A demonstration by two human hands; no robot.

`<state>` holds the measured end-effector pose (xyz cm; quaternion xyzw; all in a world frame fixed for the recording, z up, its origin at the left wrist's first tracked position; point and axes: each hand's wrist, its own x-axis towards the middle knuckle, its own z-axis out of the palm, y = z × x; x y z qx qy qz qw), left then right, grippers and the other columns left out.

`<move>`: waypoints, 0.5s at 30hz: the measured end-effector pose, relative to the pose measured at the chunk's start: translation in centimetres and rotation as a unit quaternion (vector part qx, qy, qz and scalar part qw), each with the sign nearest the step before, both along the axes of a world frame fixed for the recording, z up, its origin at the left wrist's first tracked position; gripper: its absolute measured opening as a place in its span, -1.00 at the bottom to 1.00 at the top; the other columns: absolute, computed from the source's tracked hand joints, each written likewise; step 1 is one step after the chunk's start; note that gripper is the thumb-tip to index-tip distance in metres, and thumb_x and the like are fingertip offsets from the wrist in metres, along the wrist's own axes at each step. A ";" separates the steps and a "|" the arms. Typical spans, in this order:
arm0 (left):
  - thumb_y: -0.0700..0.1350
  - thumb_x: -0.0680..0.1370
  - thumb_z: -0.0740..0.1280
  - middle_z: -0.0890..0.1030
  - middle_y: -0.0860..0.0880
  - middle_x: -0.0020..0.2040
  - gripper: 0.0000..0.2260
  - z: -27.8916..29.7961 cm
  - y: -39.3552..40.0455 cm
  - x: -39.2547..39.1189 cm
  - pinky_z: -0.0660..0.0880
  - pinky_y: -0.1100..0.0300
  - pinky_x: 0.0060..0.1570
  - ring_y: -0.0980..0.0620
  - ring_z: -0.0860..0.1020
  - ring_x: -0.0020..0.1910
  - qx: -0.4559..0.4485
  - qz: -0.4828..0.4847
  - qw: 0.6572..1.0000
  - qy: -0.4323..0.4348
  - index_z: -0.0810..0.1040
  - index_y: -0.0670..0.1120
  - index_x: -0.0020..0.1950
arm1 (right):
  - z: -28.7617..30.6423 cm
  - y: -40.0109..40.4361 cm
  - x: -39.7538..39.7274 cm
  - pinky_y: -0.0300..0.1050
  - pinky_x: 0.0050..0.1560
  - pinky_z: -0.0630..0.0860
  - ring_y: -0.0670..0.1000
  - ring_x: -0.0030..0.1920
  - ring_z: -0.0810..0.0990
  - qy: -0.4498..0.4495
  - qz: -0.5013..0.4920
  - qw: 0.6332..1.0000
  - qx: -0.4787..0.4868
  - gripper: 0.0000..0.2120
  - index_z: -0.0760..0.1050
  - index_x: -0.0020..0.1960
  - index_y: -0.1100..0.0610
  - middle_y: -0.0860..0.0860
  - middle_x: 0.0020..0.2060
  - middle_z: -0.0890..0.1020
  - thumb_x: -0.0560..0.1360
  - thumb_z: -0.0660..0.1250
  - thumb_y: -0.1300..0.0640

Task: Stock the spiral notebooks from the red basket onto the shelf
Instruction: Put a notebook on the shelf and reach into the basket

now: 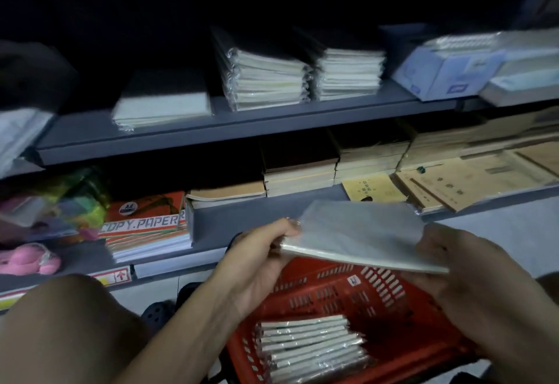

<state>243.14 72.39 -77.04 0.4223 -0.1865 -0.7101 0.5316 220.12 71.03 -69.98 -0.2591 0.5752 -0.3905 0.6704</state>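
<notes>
Both hands hold one plastic-wrapped notebook (pixel 360 232) flat above the red basket (pixel 338 293). My left hand (pixel 257 259) grips its left edge, thumb on top. My right hand (pixel 459 265) grips its right edge. In the basket lies a stack of several wrapped notebooks (pixel 308 344). On the upper grey shelf (pixel 211 129) stand two tall stacks of wrapped notebooks (pixel 266 78) (pixel 348 72) and one low stack (pixel 163 105) to their left.
The lower shelf (pixel 230 223) holds a red copy paper pack (pixel 145 223), brown notebooks (pixel 299 172), yellow and tan booklets (pixel 453 184). Blue-white boxes (pixel 447 72) sit at the upper right. Coloured packets and a pink toy (pixel 27 259) lie left. My knee (pixel 60 329) fills the lower left.
</notes>
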 end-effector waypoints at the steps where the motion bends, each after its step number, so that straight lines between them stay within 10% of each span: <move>1: -0.28 0.45 0.35 0.63 -0.30 0.21 -0.60 0.5 0.1 0.3 0.55 0.11 0.13 -0.12 0.59 0.10 -0.023 -0.002 1.000 0.002 0.56 -0.35 0.28 | 0.4 0.2 0.0 -0.02 -0.34 0.58 0.25 -0.06 0.63 0.003 0.007 1.000 -0.012 -0.71 0.46 0.20 0.24 0.24 0.09 0.59 0.48 0.26 0.32; 7: -0.32 0.50 0.31 0.53 -0.17 0.40 -0.48 1.2 2.4 3.6 0.48 0.10 0.26 -0.15 0.45 0.41 -0.121 0.023 0.991 0.047 0.46 -0.08 0.46 | -0.1 0.3 2.8 0.05 -0.08 0.54 0.18 0.05 0.66 0.013 -0.001 0.984 -0.178 -0.68 0.53 0.12 0.12 0.14 0.09 0.65 0.50 0.26 0.46; 15: -0.30 0.58 0.22 0.55 -0.05 0.40 -0.55 1.8 5.0 8.6 0.58 0.04 0.17 -0.08 0.60 0.26 -0.156 0.128 0.978 0.047 0.54 0.08 0.38 | -1.3 -2.3 8.4 0.07 -0.17 0.67 0.18 0.00 0.73 -0.085 0.148 0.959 -0.226 -0.60 0.51 0.25 0.07 0.17 0.08 0.71 0.48 0.28 0.38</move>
